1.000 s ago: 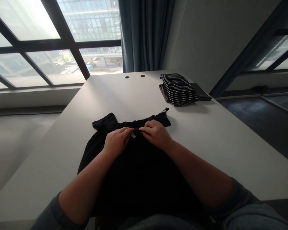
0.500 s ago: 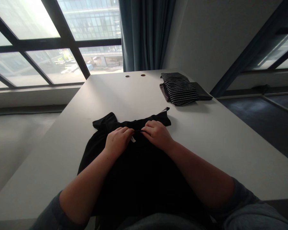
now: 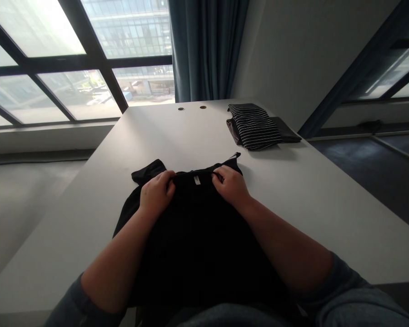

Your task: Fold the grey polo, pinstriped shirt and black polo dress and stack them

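Observation:
A black shirt (image 3: 204,236) lies spread over the near part of the white table, its short sleeves at the far end and its body running down toward me. My left hand (image 3: 157,190) is closed on the left part of its neckline, fingers curled round the fabric. On the right part of the same edge, my right hand (image 3: 231,182) pinches the cloth. Between the two hands a small white label (image 3: 197,180) shows inside the neckline. The shirt's lower end is lost in dark shadow near my body.
Toward the back right of the table (image 3: 157,131) lies a folded black-and-white striped garment (image 3: 255,127) on top of dark folded cloth (image 3: 288,131). Two round cable holes (image 3: 203,107) sit near the far edge. Beyond stand a blue curtain (image 3: 207,50) and large windows.
My hands have moved apart along the neckline, left hand to the left and right hand to the right. The edge is stretched wider and slightly farther away, and the label shows whole.

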Demonstrator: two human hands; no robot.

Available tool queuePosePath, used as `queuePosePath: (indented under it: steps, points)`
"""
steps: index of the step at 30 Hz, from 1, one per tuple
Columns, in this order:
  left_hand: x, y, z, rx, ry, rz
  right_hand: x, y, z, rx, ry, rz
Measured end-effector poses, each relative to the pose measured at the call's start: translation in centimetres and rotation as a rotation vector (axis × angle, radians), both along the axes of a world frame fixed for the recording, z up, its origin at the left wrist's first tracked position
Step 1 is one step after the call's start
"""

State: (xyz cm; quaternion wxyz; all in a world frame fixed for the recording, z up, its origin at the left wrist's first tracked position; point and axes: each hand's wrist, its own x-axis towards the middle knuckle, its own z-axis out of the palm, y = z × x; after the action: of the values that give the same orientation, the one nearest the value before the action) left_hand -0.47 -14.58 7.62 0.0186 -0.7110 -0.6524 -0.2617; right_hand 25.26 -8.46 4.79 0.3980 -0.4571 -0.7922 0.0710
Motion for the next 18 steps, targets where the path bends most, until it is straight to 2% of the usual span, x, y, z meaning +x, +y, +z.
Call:
queuePosePath:
  steps: [3, 5, 9, 14, 16, 18]
  points:
    - [-0.7, 0.3, -0.3, 0.008, -0.019, -0.285, 0.2, 0.5, -0.2, 0.026, 0.048, -0.018]
    - [-1.3, 0.5, -0.4, -0.014, -0.018, -0.372, 0.4, 0.7, -0.3, 0.024, 0.081, -0.028]
    - [-2.0, 0.9, -0.6, -0.055, 0.019, -0.364, 0.5, 0.8, -0.4, -0.068, 0.127, -0.027]
    - [-2.3, 0.9, -0.8, -0.029, -0.012, -0.345, 0.7, 0.8, -0.6, -0.224, 0.256, 0.048]
    - [-2.4, 0.9, -0.9, -0.008, -0.047, -0.341, 0.9, 0.9, -0.7, -0.253, 0.299, 0.12]
    - [-2.5, 1.0, -1.0, 0.016, -0.1, -0.34, 1.3, 1.0, -0.8, -0.218, 0.25, 0.273]
